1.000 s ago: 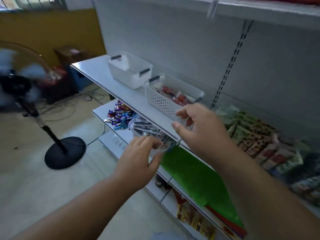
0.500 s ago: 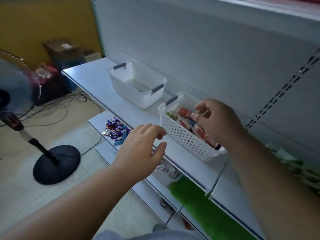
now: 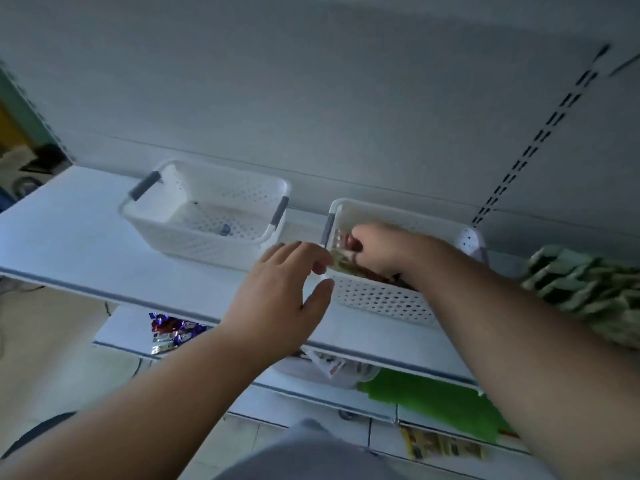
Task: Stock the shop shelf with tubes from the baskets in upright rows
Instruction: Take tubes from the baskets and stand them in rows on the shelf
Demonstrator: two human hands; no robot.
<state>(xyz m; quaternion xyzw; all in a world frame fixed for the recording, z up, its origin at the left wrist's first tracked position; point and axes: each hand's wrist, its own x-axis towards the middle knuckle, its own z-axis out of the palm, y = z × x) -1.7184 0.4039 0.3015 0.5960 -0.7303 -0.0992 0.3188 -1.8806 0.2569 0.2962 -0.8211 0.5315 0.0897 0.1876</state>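
My right grip [image 3: 375,249] is curled down into the near basket [image 3: 377,299], fingers closed among the tubes [image 3: 341,263]. Just left, my left grip [image 3: 284,289] hangs loosely spread at the basket's corner, holding nothing; further left on the shelf [image 3: 86,251] sits a second basket [image 3: 207,216].

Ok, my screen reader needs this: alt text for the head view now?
A person's right hand reaches into the right basket of tubes on a white shelf, fingers curled among them. The left hand hovers open at the basket's near corner; the left basket looks almost empty.
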